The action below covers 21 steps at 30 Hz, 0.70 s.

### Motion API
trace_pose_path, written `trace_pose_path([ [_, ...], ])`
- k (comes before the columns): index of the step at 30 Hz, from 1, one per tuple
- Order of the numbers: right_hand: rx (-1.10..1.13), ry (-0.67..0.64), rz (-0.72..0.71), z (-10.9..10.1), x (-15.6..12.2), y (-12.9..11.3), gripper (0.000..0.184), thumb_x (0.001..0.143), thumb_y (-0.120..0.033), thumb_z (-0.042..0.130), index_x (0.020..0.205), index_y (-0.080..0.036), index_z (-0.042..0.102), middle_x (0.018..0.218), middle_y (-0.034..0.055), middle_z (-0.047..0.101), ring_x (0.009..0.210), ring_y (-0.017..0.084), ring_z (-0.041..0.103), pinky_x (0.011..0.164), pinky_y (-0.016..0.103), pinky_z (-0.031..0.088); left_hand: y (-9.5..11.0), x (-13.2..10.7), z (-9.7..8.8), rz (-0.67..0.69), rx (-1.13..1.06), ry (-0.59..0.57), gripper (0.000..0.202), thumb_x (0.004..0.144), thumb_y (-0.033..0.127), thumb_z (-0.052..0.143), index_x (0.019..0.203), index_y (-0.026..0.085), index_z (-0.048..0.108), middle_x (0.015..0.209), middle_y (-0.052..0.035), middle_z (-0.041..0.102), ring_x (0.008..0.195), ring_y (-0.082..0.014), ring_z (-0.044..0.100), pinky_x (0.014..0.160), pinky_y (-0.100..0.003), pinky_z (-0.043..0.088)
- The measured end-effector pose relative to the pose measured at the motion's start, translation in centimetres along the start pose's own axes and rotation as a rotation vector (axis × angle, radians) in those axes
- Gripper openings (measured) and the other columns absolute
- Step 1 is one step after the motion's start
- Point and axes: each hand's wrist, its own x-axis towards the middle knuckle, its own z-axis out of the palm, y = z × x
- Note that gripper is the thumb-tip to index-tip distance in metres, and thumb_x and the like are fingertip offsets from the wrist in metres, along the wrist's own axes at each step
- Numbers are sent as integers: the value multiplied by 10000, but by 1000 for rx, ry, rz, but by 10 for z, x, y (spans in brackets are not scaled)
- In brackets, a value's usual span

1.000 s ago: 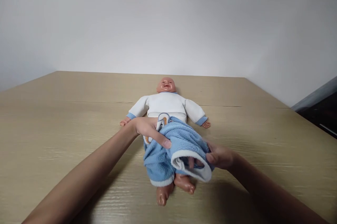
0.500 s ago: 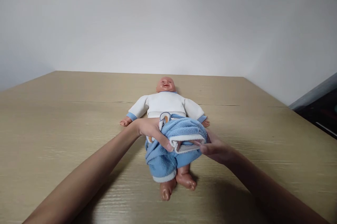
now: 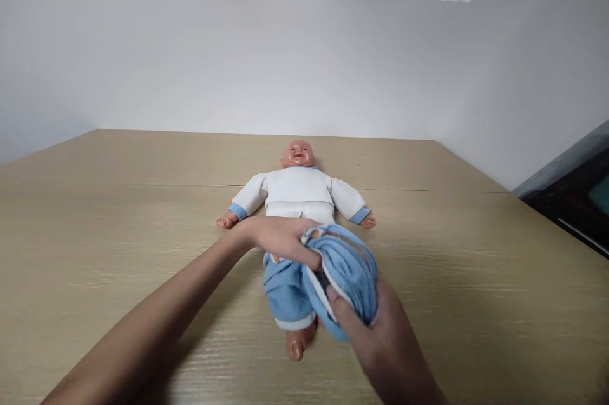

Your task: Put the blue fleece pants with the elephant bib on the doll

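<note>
A baby doll (image 3: 299, 154) lies on its back, head at the far end, in a white long-sleeved top (image 3: 299, 186) with blue cuffs. Blue fleece trousers (image 3: 288, 294) with white edging lie over its lower body, one leg of them on the doll's left-hand leg in view. The other trouser leg is bunched into a loop. My left hand (image 3: 285, 239) reaches over the waist and grips the bunched edge between thumb and fingers. My right hand (image 3: 375, 335) is closed round the bunch, thumb in its opening. One doll foot (image 3: 295, 345) shows; the other is hidden.
The doll rests on a wide wooden table (image 3: 143, 227) with a seam across it. A white wall (image 3: 261, 62) rises behind the far edge. Beyond the right edge is a dark object (image 3: 571, 202).
My right hand has swung lower and nearer, turning the bunched trouser leg to the right. My left hand has shifted slightly right with it. The doll's right-hand foot is now covered.
</note>
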Motion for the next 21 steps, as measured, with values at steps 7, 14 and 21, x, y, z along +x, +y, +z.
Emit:
trace_pose_path([
  [7,-107,167,71,6,-53,34,449,858,-471,692,1209,-202,770,1135,144,848,1071,358,817,851,378,682,48,-12,30,-149,492,20,467,825,387,756,1238,235,600,951,-26,724,857,-245,694,668,-305,459],
  [14,-288,194,175,-20,-50,58,492,854,-551,640,1125,-185,827,1035,137,867,1017,390,818,813,394,639,46,-4,64,-218,683,75,601,858,444,742,1339,209,470,956,-93,755,855,-301,724,635,-323,455],
  [21,-226,41,152,-20,-52,68,443,861,-532,662,1134,-220,818,1108,130,851,1121,399,775,974,475,610,42,2,73,-298,753,67,735,832,520,769,1398,167,461,927,-140,784,804,-366,758,555,-337,447],
])
